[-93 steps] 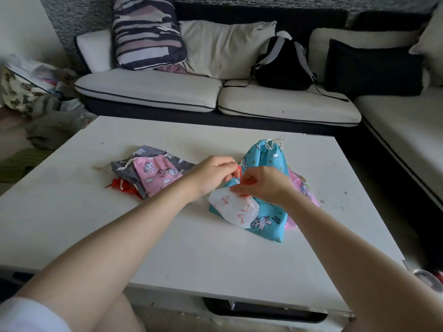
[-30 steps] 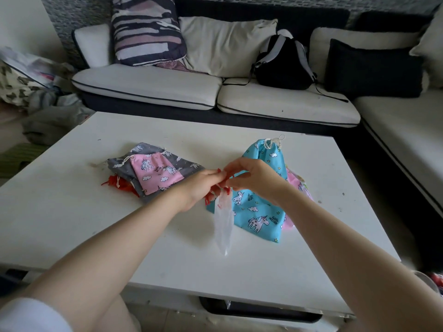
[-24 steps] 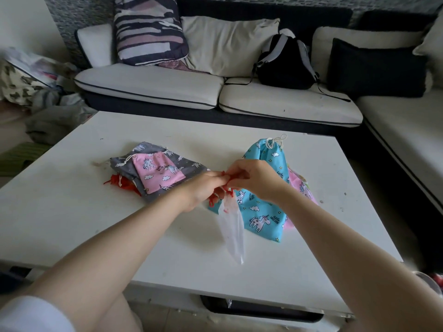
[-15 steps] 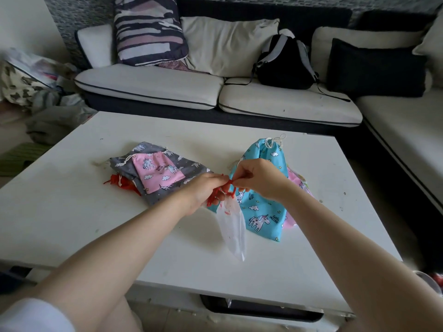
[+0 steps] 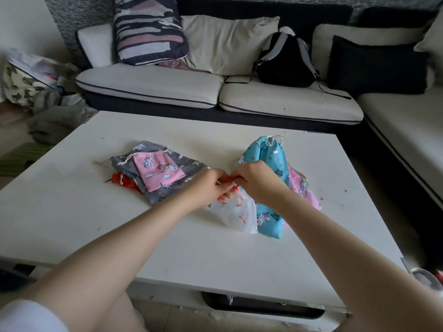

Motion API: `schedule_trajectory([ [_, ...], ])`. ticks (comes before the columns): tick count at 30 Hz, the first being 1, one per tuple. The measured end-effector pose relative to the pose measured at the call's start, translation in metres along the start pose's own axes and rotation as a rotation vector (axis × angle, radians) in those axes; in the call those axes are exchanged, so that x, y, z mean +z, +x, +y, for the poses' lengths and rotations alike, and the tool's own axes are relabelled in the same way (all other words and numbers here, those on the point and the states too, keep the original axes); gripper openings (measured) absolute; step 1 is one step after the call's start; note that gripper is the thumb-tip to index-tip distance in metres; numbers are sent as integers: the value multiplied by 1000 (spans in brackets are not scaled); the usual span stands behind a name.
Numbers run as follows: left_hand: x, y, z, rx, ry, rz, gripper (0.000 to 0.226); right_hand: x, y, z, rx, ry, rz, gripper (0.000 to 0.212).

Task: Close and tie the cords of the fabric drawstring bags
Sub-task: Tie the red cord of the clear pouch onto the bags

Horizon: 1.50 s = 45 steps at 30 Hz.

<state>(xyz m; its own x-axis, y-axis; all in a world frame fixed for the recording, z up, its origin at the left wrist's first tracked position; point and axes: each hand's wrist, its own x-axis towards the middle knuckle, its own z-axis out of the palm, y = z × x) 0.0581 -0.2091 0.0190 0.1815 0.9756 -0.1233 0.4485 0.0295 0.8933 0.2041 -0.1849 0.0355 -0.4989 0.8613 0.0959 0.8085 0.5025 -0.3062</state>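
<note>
I look down on the white table [image 5: 72, 212], and everything I care about sits in the middle of it, out past my wrists. Beyond and under my right hand [image 5: 254, 178] lies the blue unicorn bag [image 5: 271, 161], its cinched neck pointing away from me toward the sofa, a pink bag [image 5: 303, 188] tucked just right of it. Off to the left of my left hand [image 5: 208, 185] lies the grey bag [image 5: 167, 195] with another pink bag [image 5: 157, 171] on top — apart from my fingers. Between the two hands is the white bag [image 5: 236, 213]: it trails down from my fingers toward me, long axis running near to far, mouth up at the hands. Both hands are pinched narrow on the red cord [image 5: 227, 179] at that mouth, knuckles almost touching, so neither is nearer. I judge the tying is under way; whether a knot has formed is hidden by my fingers.
</note>
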Motion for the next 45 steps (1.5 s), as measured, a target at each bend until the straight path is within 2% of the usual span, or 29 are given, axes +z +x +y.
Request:
schedule_trajectory([
  [3,3,1,1,138,203,146,10,4,-2,-5,94,-94,12,21],
  [6,3,2,5,232,347,243,13,-4,-3,-8,139,-7,-36,21],
  [9,1,6,8,274,416,302,16,-18,-3,-10,218,361,-184,24],
  [12,2,7,9,282,339,339,20,-25,-4,-4,339,726,-190,28],
  [15,4,7,8,336,252,379,26,-24,-4,2,422,906,-147,24],
  [18,9,6,6,470,310,385,18,-21,-4,4,468,998,-111,22],
  [21,10,8,5,478,416,409,22,-17,-5,6,509,1088,-87,20],
  [24,9,11,10,455,428,441,17,-15,-5,8,520,1176,-95,20],
  [27,12,15,12,282,391,417,23,-14,-5,11,529,1291,-81,17],
  [32,19,12,18,-25,93,268,38,-11,-6,14,500,1237,-102,19],
  [33,19,13,18,-47,153,236,36,-10,-7,14,503,1204,-104,18],
  [36,10,15,4,70,756,256,16,-10,-7,20,584,1027,-29,12],
  [38,4,16,-11,150,981,291,21,-10,-8,29,672,976,39,10],
  [40,6,18,-18,170,958,260,18,-6,-9,33,713,997,70,13],
  [45,6,28,-19,138,901,236,19,-3,-7,33,650,917,86,23],
])
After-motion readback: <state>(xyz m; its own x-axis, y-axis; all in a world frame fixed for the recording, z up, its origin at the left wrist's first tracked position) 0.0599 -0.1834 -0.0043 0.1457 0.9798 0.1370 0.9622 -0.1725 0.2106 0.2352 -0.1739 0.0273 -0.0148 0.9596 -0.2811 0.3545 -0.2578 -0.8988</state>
